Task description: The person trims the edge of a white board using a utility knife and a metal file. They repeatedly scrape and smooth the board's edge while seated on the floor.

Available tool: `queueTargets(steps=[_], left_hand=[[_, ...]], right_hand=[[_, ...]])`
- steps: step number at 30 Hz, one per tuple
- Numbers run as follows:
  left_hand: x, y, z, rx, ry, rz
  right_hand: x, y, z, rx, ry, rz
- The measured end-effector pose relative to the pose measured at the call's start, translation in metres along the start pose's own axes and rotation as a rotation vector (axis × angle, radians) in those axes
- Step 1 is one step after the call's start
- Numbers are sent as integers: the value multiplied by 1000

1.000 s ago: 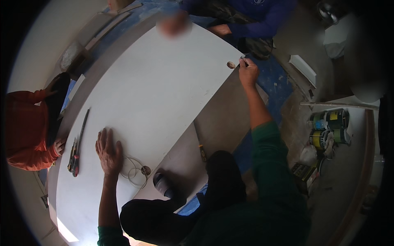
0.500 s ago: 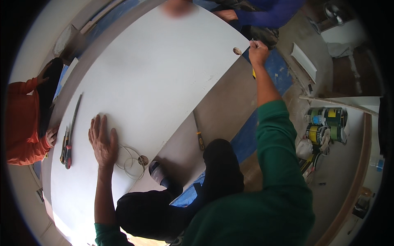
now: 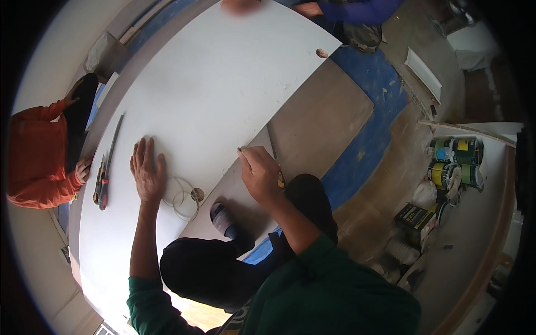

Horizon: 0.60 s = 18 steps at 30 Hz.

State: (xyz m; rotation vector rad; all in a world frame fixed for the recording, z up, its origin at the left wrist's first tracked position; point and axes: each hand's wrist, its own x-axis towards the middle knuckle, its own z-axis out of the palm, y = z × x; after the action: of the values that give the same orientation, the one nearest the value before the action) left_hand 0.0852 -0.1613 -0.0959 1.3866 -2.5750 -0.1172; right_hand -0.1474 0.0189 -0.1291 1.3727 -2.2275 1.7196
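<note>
My left hand [image 3: 146, 173] lies flat with fingers spread on a large white board [image 3: 218, 84]. Beside it are loops of thin pale cord [image 3: 183, 206] near a round hole [image 3: 197, 195], and a long-bladed tool [image 3: 114, 142] with smaller handled tools [image 3: 102, 190]. My right hand [image 3: 254, 167] pinches something small and dark at the board's near right edge; what it is I cannot make out. A yellow-and-black handle [image 3: 281, 180] shows partly behind that hand. A second hole [image 3: 321, 53] is at the far right corner.
A person in orange [image 3: 39, 151] rests a hand by the board's left edge; another in purple [image 3: 363, 11] is at the far end. Blue sheeting [image 3: 363, 134] and grey panels [image 3: 318, 106] lie beneath. Cans [image 3: 463, 156], a black box [image 3: 413, 220] and a white strip [image 3: 421, 72] are at right.
My right hand has come from the far right corner down and left along the edge to near the middle. My left hand stays flat on the board while the view shifts slightly.
</note>
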Motion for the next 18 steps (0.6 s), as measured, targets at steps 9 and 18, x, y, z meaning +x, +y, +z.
queueTargets(steps=[9,18], left_hand=[[1,4,-3,-1,-2,-17],[-3,0,-2,-17,31,0]], right_hand=[[168,156,-66,-255,308,148],[47,43,-4,-176,194,54]])
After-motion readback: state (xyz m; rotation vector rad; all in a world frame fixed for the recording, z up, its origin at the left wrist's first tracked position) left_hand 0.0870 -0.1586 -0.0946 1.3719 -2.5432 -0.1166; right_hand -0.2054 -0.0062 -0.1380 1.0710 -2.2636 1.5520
